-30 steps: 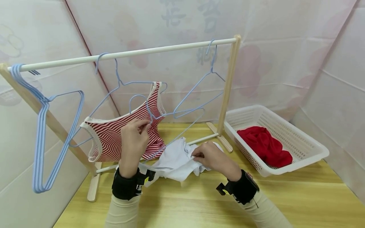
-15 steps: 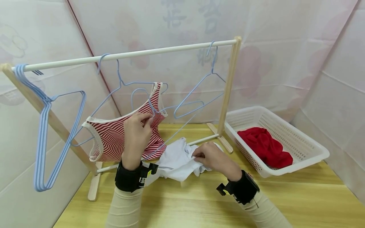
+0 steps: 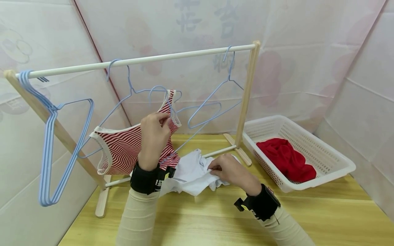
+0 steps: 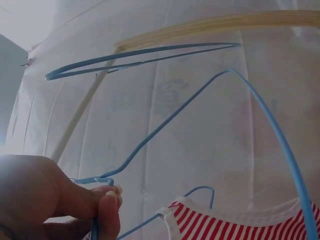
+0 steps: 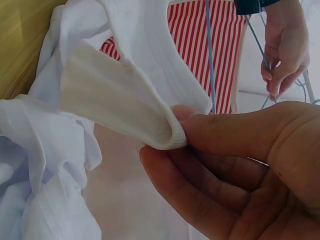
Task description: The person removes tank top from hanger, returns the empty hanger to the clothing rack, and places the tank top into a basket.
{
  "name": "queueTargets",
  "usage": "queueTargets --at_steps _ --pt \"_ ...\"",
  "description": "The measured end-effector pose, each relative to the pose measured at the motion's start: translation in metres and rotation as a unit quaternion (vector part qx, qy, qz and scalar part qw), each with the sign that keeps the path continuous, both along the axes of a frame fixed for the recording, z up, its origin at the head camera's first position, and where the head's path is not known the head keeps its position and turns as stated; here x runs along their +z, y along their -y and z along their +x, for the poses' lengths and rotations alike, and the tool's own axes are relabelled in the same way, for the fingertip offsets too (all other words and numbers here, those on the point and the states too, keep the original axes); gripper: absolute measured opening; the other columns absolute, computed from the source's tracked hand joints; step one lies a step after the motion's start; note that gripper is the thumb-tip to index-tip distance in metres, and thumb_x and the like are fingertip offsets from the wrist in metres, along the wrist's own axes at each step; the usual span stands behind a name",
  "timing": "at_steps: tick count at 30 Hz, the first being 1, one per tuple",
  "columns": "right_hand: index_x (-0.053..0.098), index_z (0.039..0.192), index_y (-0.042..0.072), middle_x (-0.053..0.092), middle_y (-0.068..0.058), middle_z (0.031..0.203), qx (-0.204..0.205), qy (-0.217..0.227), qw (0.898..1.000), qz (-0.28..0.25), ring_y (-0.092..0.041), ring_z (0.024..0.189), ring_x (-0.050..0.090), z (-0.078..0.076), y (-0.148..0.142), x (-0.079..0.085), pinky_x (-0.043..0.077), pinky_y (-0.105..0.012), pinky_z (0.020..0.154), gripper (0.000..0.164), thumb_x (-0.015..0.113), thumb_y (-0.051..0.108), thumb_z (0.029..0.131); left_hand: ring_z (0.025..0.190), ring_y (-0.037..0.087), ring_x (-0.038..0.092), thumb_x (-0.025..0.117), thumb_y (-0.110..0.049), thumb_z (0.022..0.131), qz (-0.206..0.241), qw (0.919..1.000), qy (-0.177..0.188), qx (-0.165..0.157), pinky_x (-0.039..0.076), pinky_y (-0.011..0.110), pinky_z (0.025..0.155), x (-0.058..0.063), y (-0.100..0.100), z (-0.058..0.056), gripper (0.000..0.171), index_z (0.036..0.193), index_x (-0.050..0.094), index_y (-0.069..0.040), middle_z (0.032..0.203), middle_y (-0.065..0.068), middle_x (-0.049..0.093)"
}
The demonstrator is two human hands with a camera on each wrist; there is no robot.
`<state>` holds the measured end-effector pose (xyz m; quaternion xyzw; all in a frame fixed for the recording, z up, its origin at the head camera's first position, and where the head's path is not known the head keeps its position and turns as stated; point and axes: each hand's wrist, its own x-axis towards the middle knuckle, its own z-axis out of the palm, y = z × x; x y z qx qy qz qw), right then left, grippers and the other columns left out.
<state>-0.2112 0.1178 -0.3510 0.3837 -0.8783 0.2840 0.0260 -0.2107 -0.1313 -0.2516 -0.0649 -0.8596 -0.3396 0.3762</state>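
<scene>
In the head view my left hand point(image 3: 154, 138) pinches a blue wire hanger point(image 4: 141, 145) at the neck below its hook. That hanger is in the air, its hook off the rail, its lower bar slanting down toward a white garment point(image 3: 191, 171). My right hand point(image 3: 230, 171) pinches the garment's bound edge between thumb and fingers, clearly seen in the right wrist view. The rest of the white cloth lies bunched on the table. Behind the left hand, a red-and-white striped tank top point(image 3: 123, 148) hangs on another blue hanger, with one strap at each end.
A white rail point(image 3: 184, 55) with wooden posts spans the table point(image 3: 203, 218). Several blue hangers point(image 3: 46, 157) cluster at its left end, and a bare hanger point(image 3: 229, 79) hangs at the right. A white plastic basket point(image 3: 326, 150) holds red cloth point(image 3: 286, 160).
My left hand has risen and shifted slightly right, lifting the hanger with it. The right hand keeps its hold on the white garment, almost still.
</scene>
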Motion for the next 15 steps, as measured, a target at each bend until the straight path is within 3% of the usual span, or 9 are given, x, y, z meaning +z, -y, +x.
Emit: queueTargets --at_steps 8,15 --pt "0.081 0.096 0.000 0.080 -0.008 0.089 0.004 0.003 1.000 0.001 -0.006 0.077 0.070 0.001 0.001 0.002 0.053 -0.015 0.066 0.010 0.076 -0.003 0.088 0.088 0.037 0.072 0.066 0.001 0.094 0.003 1.0000 0.005 0.007 0.056 0.047 0.079 0.012 -0.006 -0.009 0.016 0.101 0.078 0.008 0.094 0.024 0.076" --pt "0.081 0.096 -0.001 0.080 -0.010 0.090 0.011 -0.003 1.000 0.002 -0.013 0.080 0.075 0.001 0.002 0.000 0.056 -0.017 0.068 0.010 0.077 -0.004 0.087 0.090 0.037 0.074 0.065 0.002 0.095 0.002 1.0000 -0.001 0.001 0.059 0.046 0.080 0.022 -0.013 -0.016 0.017 0.103 0.078 0.009 0.098 0.024 0.077"
